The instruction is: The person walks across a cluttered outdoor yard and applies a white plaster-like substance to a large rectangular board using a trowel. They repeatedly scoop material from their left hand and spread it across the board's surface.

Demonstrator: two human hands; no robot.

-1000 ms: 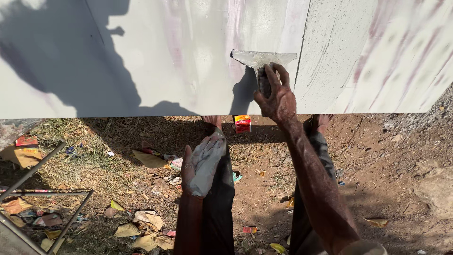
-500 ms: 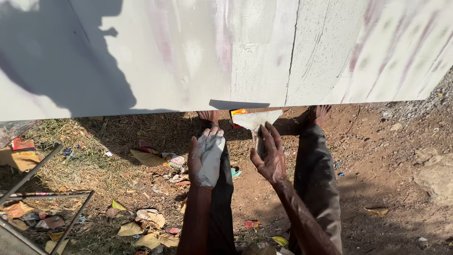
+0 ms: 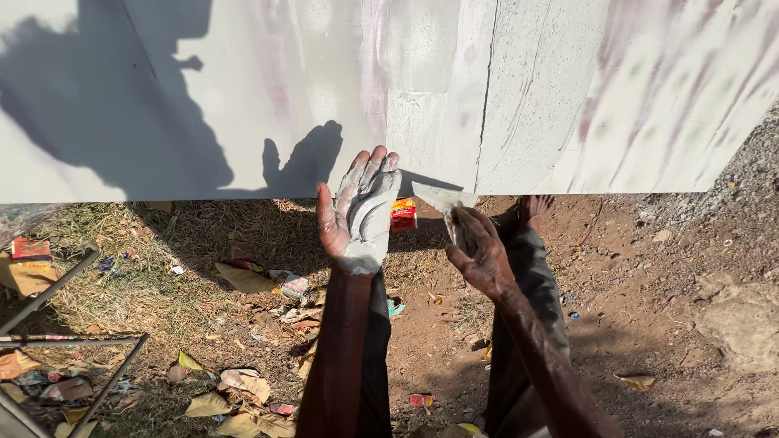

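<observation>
Putty coats left hand; right hand grips scraper.

Hard sunlight, sharp focus; crisp shadows on the wall, ground under it dark, maybe slight edge distortion.

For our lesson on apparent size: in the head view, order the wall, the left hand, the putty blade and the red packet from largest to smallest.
1. wall
2. left hand
3. putty blade
4. red packet

The hand sits nearer the camera, so it looks larger.
</observation>
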